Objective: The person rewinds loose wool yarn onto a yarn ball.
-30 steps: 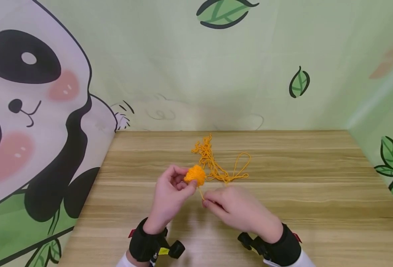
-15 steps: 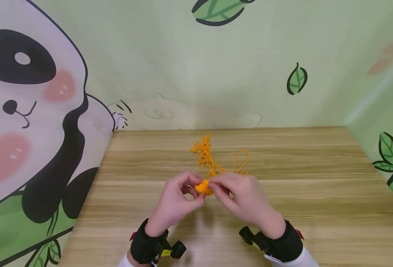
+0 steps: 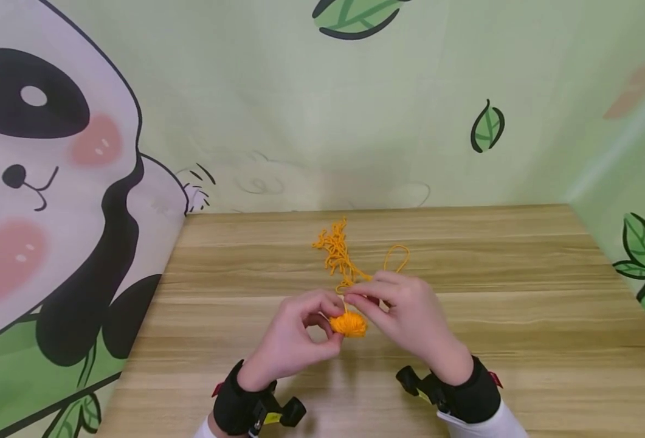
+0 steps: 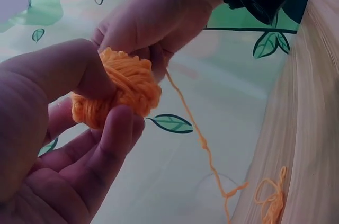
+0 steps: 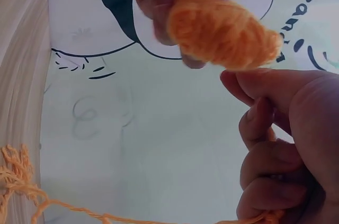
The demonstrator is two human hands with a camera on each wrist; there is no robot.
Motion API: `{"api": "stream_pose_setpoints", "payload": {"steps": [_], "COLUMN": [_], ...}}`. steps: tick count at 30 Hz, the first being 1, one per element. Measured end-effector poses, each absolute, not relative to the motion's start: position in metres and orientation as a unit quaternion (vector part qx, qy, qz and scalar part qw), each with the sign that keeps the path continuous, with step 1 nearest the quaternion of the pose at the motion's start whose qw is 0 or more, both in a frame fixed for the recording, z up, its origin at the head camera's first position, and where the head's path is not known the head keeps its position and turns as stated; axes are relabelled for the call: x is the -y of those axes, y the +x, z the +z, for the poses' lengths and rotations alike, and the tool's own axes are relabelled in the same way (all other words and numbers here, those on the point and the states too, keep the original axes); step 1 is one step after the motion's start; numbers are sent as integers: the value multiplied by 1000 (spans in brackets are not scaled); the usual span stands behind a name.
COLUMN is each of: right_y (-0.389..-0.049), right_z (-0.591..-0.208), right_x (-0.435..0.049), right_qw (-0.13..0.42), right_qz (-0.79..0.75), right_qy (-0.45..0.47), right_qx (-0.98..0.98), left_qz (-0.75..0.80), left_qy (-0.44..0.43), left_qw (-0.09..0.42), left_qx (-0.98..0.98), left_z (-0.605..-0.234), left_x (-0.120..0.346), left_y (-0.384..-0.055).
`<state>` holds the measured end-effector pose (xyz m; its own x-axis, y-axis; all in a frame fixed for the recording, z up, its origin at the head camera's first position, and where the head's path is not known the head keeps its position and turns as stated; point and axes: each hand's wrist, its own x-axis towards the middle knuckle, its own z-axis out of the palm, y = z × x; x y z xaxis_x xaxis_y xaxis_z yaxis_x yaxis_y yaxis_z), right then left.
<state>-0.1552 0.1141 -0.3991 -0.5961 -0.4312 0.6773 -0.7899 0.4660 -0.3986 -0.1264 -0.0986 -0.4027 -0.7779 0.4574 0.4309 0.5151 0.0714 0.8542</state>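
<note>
My left hand pinches a small wound ball of orange yarn between thumb and fingers, above the table. Just beyond the ball, to its upper right, my right hand grips the yarn strand, thumb and index finger together. A short stretch of strand runs from the ball up to those fingertips. In the right wrist view, the strand also trails from under the curled lower fingers toward the loose yarn. The ball looks oblong there, with windings across it.
A loose tangle of orange yarn lies on the wooden table beyond the hands, with a loop to its right. Behind the table stands a backdrop printed with a panda and leaves. Both wrists wear black camera bands.
My right hand has come up from below the ball, past its right side, to above it, drawing the strand along. The left hand has shifted right and nearer with the ball.
</note>
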Motion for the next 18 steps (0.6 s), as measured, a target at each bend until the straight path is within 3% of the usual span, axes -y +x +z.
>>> {"api": "stream_pose_setpoints", "payload": {"steps": [10,18], "right_y": [-159,-153], "right_z": [-410,-410], "right_x": [-111,-102], "right_qw": [157,100], "right_qz": [338,270], "right_qy": [362,394], "right_qx": [854,873], "left_qz": [-677,-735], "left_qy": [-279,-171], "left_qw": [28,59], "left_qx": [681,653], "left_z": [-425,-427], "left_x": [107,111], "left_y": [-136,-140]}}
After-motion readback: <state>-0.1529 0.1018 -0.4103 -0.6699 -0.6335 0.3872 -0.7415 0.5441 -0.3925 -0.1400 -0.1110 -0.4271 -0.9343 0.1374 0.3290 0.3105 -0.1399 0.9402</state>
